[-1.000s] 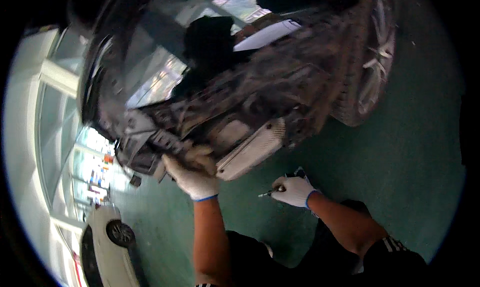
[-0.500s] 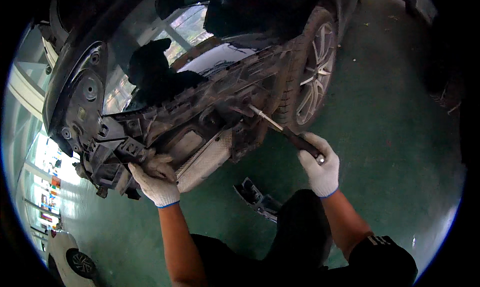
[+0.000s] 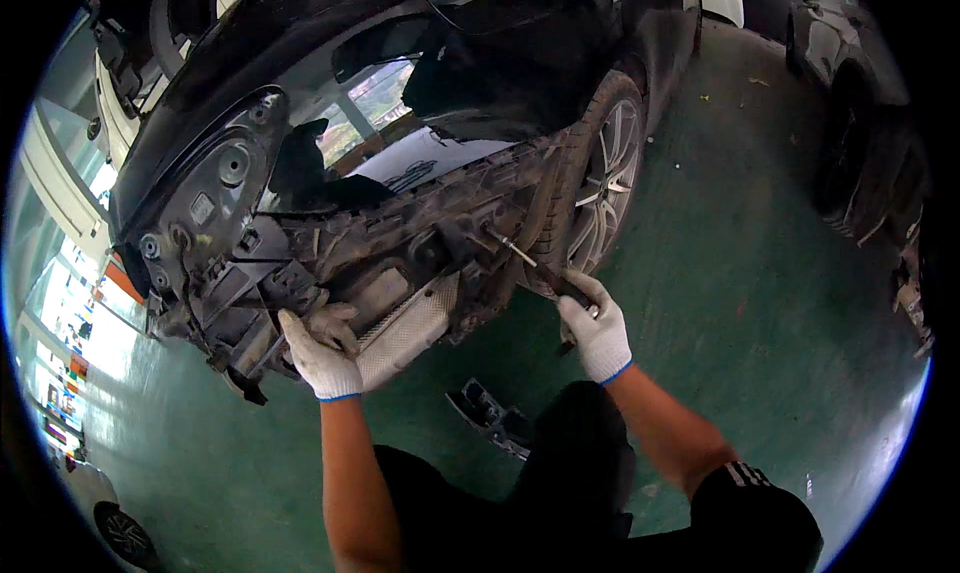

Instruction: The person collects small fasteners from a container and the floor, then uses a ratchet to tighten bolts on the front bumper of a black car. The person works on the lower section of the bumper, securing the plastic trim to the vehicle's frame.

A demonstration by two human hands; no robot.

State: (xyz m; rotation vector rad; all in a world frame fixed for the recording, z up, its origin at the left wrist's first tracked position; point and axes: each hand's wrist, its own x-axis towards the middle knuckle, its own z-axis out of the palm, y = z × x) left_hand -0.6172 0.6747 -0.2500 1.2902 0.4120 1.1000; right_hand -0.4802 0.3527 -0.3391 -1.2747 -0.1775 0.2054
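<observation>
My right hand (image 3: pixel 598 333), in a white knit glove, is closed around the dark handle of a long-shafted driver (image 3: pixel 545 276). Its bright metal shaft slants up and left to the exposed corner of a black car (image 3: pixel 480 73), just beside the wheel. Whether the tip is seated on a fastener is too small to tell. My left hand (image 3: pixel 325 358), gloved the same way, is at the black plastic brackets (image 3: pixel 290 285), thumb and fingers apart. Beside its fingers lies a silver heat shield (image 3: pixel 412 328); I cannot make out anything in that hand.
The car's wheel (image 3: pixel 605 178) stands just right of the driver. A detached trim piece (image 3: pixel 490 418) lies on the green floor (image 3: pixel 720 373) near my knee. Another dark car (image 3: pixel 850 103) is at the far right, and a white car (image 3: pixel 95 498) at lower left.
The view has shifted, showing more of the car's upper side. My right hand and the driver appear further left and nearer the car, still gripped. My left hand stays by the brackets.
</observation>
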